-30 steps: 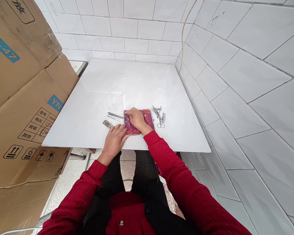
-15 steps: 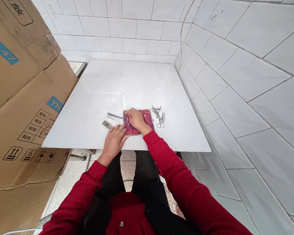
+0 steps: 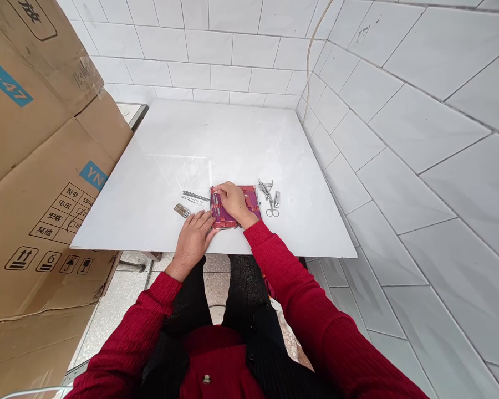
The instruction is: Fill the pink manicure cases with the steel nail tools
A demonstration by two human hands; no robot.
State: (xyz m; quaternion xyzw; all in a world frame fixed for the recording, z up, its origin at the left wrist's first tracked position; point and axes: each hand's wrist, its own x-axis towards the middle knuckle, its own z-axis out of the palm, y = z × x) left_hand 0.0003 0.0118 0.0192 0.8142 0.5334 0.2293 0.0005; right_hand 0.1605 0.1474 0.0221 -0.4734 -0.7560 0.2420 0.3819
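An open red and purple manicure case (image 3: 228, 224) lies on the table, with slim metal tools (image 3: 217, 206) held in loops in its left half. My left hand (image 3: 193, 235) rests palm down with fingers stretched out, their tips on the case's lower left edge. Over the upper middle of the case is my right hand (image 3: 231, 199), fingers curled and pinched together near the tops of the slim tools. What lies between those fingertips is hidden. Part of the case's right half, with red loops, shows beyond the right hand.
Left of the case lie thin metal tools (image 3: 195, 196) and a nail clipper (image 3: 182, 210). To its right are nippers (image 3: 265, 188), small scissors (image 3: 272, 209) and another clipper (image 3: 277, 199). A large cardboard box (image 3: 45, 166) borders the white table (image 3: 249, 138) at left; tiled walls stand behind and right.
My right hand has shifted slightly right over the case, and more of the slim tools shows beneath its fingers. My left hand stays in place.
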